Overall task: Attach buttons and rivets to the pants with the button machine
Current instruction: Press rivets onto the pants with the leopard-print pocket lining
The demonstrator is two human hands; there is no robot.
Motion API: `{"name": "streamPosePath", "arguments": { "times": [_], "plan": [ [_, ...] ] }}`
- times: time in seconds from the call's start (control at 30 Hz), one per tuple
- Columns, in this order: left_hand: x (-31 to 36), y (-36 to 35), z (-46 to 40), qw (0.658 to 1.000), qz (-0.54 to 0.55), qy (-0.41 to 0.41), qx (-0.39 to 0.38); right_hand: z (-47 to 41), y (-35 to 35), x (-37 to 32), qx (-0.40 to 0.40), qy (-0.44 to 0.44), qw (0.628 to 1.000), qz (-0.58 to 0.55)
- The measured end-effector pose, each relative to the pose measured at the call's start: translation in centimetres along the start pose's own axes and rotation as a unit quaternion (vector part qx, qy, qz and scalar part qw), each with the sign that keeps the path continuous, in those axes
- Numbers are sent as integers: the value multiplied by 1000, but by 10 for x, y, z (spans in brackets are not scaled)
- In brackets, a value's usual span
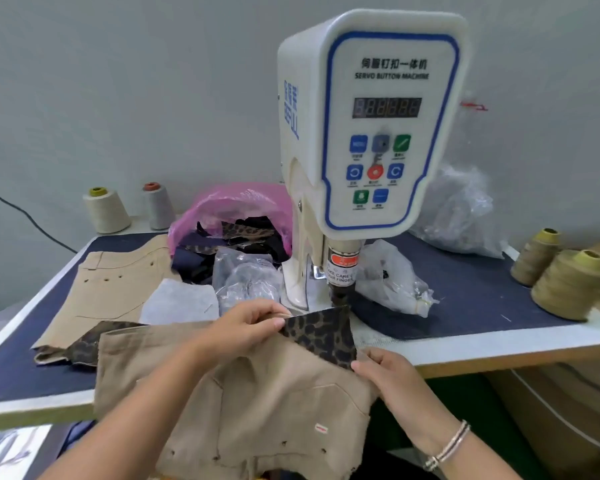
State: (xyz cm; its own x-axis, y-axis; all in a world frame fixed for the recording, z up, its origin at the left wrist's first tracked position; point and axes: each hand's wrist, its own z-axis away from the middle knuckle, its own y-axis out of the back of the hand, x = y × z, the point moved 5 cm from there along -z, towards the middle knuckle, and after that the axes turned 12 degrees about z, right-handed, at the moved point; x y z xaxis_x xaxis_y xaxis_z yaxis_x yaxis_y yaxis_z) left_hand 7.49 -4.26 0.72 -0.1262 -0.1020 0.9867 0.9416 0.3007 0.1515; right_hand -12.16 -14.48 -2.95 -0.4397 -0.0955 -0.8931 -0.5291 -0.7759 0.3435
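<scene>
Pants (257, 393) of tan cloth lie over the near edge of the table (465, 296), partly hanging off toward the person, with a leopard-print lining flap (323, 332) turned up at the waistband just below the punch of the button machine (371, 126). The left hand (246, 323) pinches the upper left corner of that flap between thumb and curled fingers, while the right hand (385, 372) grips the cloth at the flap's lower right corner, fingers curled over the edge; a bracelet (451, 445) sits on that wrist. The white machine stands upright at the middle of the table, its control panel facing the person. Another tan garment (118, 282) lies flat to the left, a pink bag of fabric scraps (229, 209) behind it beside the machine, and clear plastic bags (388, 275) to the right. Thread cones stand at the back left (106, 209) and the right edge (565, 285).
</scene>
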Motion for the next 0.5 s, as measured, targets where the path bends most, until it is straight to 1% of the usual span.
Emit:
{"name": "streamPosePath", "arguments": {
  "times": [0.1,0.23,0.27,0.33,0.4,0.5],
  "plan": [
    [-7,-4,-8,998,36,-17,47,-15,20,-10,1,-4,998,-57],
    [-24,0,-9,986,141,-19,84,-34,22,-17,-53,-32,988,-142],
    [-27,2,-9,986,148,-24,78,-36,19,-15,-65,-46,986,-149],
    [-32,3,-9,989,142,-26,40,-36,15,-14,-80,-53,984,-150],
    [-34,2,-9,987,158,-13,-17,-37,13,-8,-96,-49,983,-149],
    [-35,1,-12,982,173,19,-70,-31,4,6,-146,-88,967,-187]
  ]
}}
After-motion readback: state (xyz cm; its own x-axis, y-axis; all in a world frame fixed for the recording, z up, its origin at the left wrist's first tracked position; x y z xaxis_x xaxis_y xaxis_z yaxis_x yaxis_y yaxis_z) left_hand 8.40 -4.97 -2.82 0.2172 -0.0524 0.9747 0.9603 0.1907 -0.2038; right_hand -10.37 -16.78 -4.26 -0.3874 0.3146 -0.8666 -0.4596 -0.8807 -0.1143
